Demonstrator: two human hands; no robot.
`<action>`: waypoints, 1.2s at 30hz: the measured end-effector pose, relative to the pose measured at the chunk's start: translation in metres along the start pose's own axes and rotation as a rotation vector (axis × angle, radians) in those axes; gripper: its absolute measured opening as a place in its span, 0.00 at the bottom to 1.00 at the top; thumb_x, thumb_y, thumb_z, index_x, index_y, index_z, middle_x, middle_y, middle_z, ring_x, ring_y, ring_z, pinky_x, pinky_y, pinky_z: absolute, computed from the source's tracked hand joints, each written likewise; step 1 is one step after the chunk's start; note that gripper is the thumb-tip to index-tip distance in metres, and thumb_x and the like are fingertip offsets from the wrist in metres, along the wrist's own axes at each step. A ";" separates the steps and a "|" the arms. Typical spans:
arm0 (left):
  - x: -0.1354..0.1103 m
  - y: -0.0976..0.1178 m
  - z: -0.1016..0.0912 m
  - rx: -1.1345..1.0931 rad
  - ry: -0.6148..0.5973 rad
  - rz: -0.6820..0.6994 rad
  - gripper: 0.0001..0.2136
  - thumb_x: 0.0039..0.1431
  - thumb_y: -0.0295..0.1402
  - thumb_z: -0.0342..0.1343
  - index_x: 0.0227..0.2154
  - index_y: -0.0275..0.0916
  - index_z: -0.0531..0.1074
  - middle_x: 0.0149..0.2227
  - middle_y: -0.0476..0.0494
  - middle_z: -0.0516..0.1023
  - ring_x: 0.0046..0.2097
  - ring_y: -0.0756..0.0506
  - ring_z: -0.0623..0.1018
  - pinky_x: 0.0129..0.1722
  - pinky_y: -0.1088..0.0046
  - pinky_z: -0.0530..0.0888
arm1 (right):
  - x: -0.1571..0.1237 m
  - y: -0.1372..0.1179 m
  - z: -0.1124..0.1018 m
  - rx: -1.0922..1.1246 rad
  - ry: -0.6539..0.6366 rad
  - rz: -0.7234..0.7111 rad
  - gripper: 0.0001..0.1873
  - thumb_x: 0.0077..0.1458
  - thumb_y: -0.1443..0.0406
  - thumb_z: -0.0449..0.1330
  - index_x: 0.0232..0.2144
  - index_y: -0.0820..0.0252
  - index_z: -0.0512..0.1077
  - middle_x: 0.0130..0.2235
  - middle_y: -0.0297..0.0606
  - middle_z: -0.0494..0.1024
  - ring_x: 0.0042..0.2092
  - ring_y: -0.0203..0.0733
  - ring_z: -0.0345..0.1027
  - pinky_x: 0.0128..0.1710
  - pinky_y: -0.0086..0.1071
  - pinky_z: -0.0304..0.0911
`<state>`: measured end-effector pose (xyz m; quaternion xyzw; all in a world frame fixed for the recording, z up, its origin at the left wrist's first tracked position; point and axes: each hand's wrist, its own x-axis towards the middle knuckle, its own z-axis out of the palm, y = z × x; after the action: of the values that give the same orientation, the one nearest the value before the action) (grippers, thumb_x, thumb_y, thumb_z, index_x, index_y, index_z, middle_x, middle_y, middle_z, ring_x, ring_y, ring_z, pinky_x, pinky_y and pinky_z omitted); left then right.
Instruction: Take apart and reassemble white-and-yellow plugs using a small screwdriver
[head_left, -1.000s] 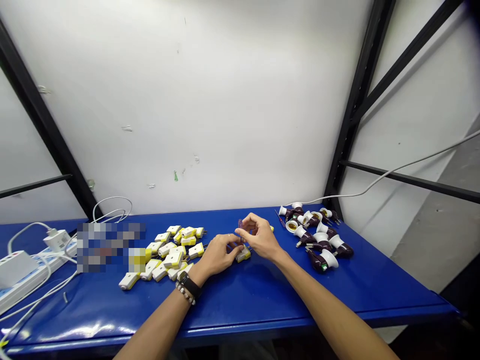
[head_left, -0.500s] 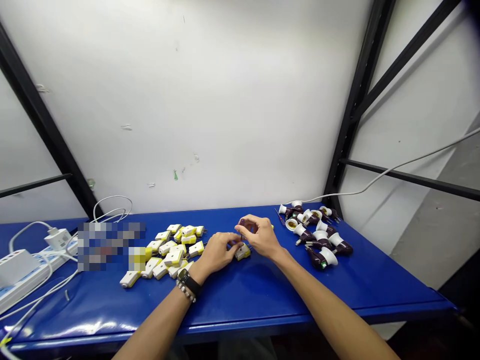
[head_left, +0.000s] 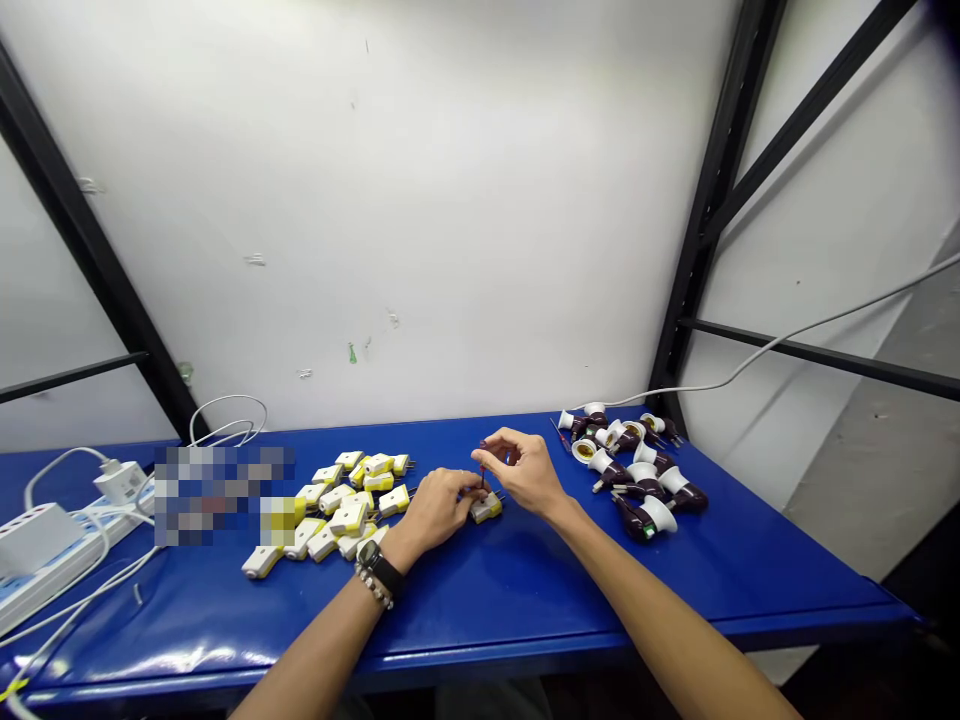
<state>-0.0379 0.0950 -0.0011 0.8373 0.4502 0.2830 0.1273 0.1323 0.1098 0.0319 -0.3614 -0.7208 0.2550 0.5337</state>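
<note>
Yellow-and-white plastic plug (head_left: 486,508) lies on the bench just ahead of the left hand (head_left: 435,510), which curls over it and appears to grip it; the hand hides part of the contact. Right hand (head_left: 525,470) is half closed, thumb and forefinger pinching a thin red rod (head_left: 482,467) upright above the plug, possibly a small screwdriver. Plug looks light, stiff and somewhat brittle: best held by the flat sides of its body, clear of the metal prongs (head_left: 500,495). Loose plugs (head_left: 352,490) lie heaped to the left; maroon-and-white lamp holders (head_left: 637,470) lie to the right. Blue vinyl-covered bench (head_left: 480,640) looks glossy, probably slippery. Behind stands a white wall (head_left: 375,200), framed by black steel uprights (head_left: 712,200).
</note>
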 end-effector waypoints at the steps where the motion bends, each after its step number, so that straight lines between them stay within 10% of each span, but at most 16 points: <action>1: 0.000 0.001 0.000 0.017 0.001 0.001 0.11 0.63 0.27 0.52 0.35 0.42 0.81 0.37 0.46 0.85 0.38 0.43 0.83 0.37 0.74 0.72 | 0.000 0.000 0.000 0.036 0.001 0.012 0.10 0.51 0.59 0.68 0.31 0.60 0.79 0.28 0.37 0.81 0.26 0.39 0.72 0.27 0.30 0.67; 36: 0.001 -0.007 0.004 0.001 -0.009 0.087 0.11 0.64 0.25 0.51 0.34 0.40 0.79 0.37 0.45 0.83 0.39 0.44 0.80 0.41 0.73 0.71 | -0.002 0.006 0.003 -0.059 0.013 -0.022 0.09 0.55 0.59 0.65 0.30 0.59 0.79 0.29 0.38 0.83 0.27 0.39 0.72 0.27 0.30 0.66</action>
<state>-0.0399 0.0995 -0.0077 0.8574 0.4129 0.2843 0.1167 0.1312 0.1117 0.0255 -0.3705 -0.7284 0.2253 0.5305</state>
